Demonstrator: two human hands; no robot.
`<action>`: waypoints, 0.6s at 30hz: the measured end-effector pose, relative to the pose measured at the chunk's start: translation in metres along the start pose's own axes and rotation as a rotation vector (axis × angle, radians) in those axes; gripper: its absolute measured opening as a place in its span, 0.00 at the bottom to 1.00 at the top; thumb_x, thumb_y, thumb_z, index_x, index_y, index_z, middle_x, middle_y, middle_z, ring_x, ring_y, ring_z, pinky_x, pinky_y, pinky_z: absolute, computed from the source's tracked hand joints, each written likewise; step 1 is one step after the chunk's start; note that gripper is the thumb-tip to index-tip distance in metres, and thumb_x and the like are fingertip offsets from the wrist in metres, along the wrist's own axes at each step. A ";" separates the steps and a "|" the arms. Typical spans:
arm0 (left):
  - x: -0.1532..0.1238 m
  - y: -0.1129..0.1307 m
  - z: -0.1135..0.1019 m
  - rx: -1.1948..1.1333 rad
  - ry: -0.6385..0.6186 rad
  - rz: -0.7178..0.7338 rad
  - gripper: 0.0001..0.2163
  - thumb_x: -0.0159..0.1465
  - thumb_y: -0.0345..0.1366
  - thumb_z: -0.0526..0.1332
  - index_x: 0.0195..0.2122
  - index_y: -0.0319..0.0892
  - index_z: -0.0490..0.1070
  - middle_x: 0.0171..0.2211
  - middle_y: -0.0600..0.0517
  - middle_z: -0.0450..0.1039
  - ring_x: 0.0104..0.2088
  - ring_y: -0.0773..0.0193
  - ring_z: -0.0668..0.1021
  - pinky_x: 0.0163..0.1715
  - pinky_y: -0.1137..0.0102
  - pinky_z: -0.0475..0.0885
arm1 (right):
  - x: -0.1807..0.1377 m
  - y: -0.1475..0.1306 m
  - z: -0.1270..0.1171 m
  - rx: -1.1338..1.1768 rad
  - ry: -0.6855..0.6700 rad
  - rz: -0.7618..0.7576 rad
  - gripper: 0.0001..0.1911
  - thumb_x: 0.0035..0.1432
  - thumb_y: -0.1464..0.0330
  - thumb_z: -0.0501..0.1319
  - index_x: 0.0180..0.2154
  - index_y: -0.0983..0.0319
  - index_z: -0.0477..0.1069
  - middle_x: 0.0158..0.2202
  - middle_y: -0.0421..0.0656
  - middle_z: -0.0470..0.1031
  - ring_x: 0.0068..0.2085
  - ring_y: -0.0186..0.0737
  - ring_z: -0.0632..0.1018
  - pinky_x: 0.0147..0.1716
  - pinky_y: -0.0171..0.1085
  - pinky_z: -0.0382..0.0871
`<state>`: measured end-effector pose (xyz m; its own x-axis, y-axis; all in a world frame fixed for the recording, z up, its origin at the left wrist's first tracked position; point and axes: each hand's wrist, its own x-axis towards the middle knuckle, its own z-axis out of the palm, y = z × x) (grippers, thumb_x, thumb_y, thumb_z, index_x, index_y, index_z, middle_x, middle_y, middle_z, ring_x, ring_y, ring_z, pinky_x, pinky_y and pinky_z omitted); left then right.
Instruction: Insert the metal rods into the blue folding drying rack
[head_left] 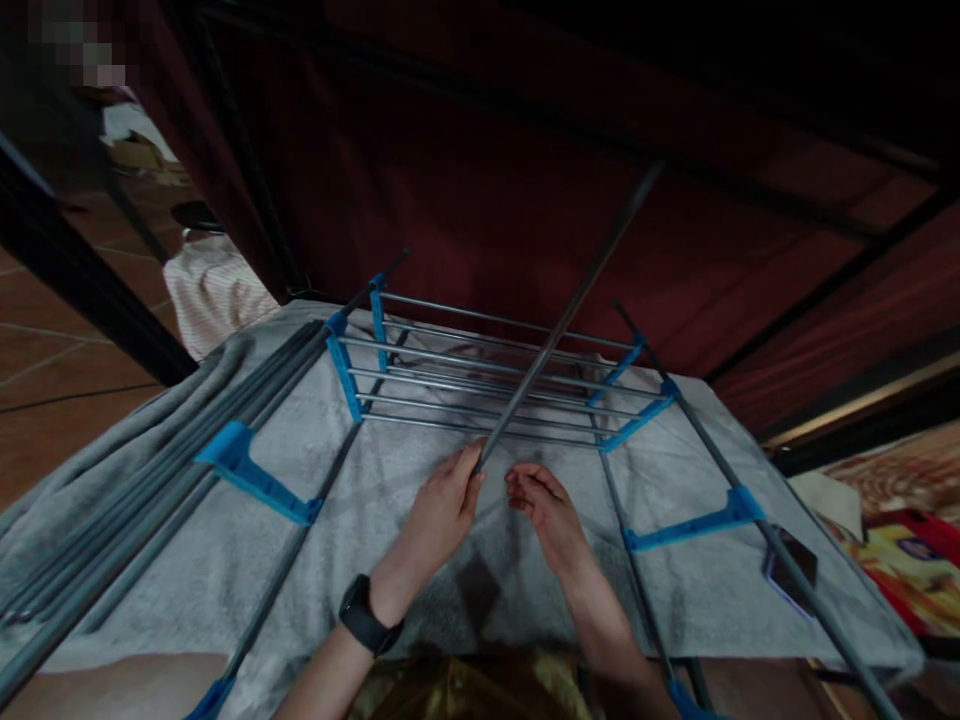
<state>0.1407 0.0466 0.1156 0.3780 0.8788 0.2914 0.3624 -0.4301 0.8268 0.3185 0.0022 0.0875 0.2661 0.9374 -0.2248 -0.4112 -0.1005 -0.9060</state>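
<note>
My left hand (442, 510), with a dark watch on its wrist, is closed around the lower end of a long grey metal tube (571, 305). The tube slants up and away to the right, above a partly assembled rack (349, 372) of thin metal rods between blue plastic brackets. Just right of the tube's lower end is my right hand (553, 520), its fingers loosely bent and apart, touching nothing that I can see. Nearer me, a blue bracket (262, 480) joins tubes on the left, and another blue bracket (694, 520) does so on the right.
A bundle of grey tubes (176, 470) lies along the left of the grey cloth (442, 625). At the right a phone (791, 572) lies beside a rack tube. A dark red curtain (450, 190) with a black frame stands behind.
</note>
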 end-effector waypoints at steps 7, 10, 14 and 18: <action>-0.006 -0.012 0.010 0.073 0.046 0.013 0.21 0.74 0.37 0.48 0.64 0.45 0.69 0.49 0.43 0.76 0.47 0.54 0.82 0.50 0.57 0.79 | 0.007 -0.017 -0.008 0.061 0.063 -0.083 0.16 0.50 0.58 0.74 0.39 0.58 0.79 0.38 0.43 0.82 0.36 0.37 0.78 0.38 0.37 0.72; -0.013 -0.021 0.012 0.173 0.065 -0.011 0.21 0.74 0.39 0.48 0.63 0.46 0.70 0.44 0.45 0.75 0.41 0.55 0.82 0.43 0.60 0.80 | 0.008 -0.027 -0.009 0.088 0.079 -0.119 0.16 0.50 0.59 0.74 0.40 0.57 0.78 0.38 0.42 0.82 0.36 0.36 0.78 0.37 0.37 0.72; -0.024 -0.031 0.015 0.302 0.036 -0.048 0.21 0.75 0.39 0.47 0.63 0.49 0.71 0.45 0.46 0.75 0.38 0.57 0.82 0.38 0.64 0.79 | 0.012 -0.037 -0.013 0.124 0.110 -0.138 0.17 0.50 0.59 0.74 0.40 0.57 0.77 0.37 0.41 0.81 0.35 0.36 0.78 0.36 0.37 0.72; -0.032 -0.039 0.019 0.406 0.004 -0.066 0.20 0.75 0.37 0.47 0.61 0.51 0.73 0.45 0.47 0.75 0.36 0.59 0.82 0.35 0.67 0.77 | 0.019 -0.043 -0.018 0.168 0.155 -0.152 0.18 0.47 0.59 0.75 0.39 0.57 0.76 0.36 0.40 0.81 0.36 0.37 0.78 0.35 0.36 0.73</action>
<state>0.1303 0.0310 0.0651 0.3395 0.9077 0.2468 0.6929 -0.4187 0.5870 0.3569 0.0178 0.1156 0.4609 0.8739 -0.1546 -0.4913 0.1062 -0.8645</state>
